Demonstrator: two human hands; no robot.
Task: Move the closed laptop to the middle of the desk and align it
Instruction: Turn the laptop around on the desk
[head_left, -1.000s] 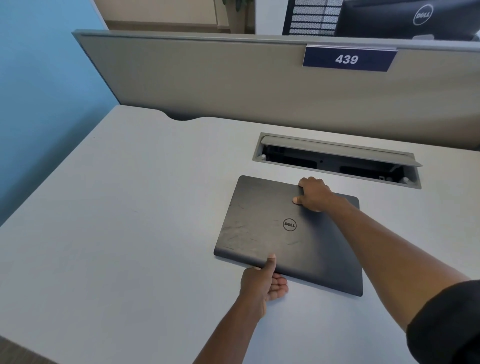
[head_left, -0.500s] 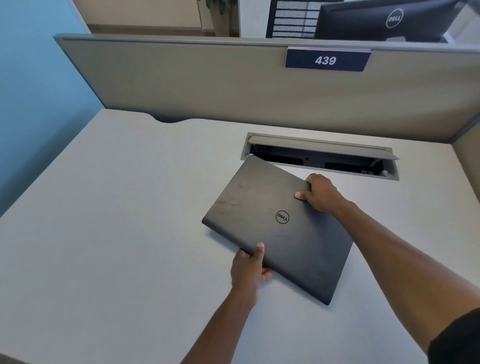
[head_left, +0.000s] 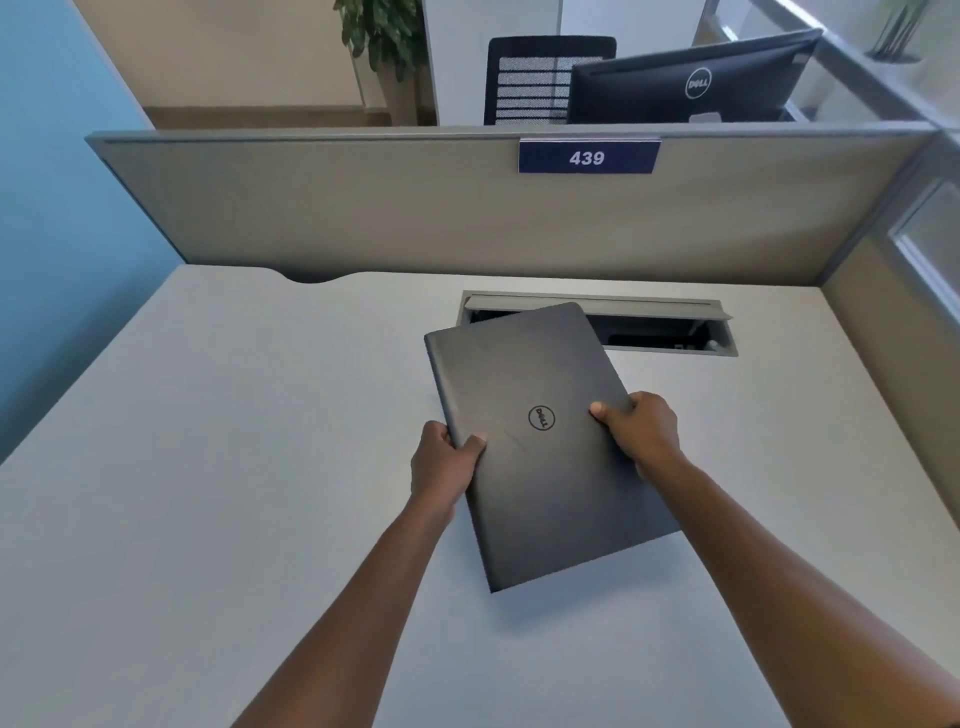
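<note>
Over the desk (head_left: 208, 467), left hand (head_left: 441, 467) and right hand (head_left: 644, 436) each close a grip on the closed laptop (head_left: 540, 467).

I see a pale grey desk (head_left: 218, 467), bounded at the back by a beige partition (head_left: 363, 208) and at the left by a blue wall (head_left: 62, 208). A cable tray (head_left: 670, 332) with its flap raised is let into the desk's far edge. A closed dark laptop (head_left: 530, 467) lies skewed over the desk's middle, its far corner overlapping the tray; I cannot tell whether it rests flat.
</note>
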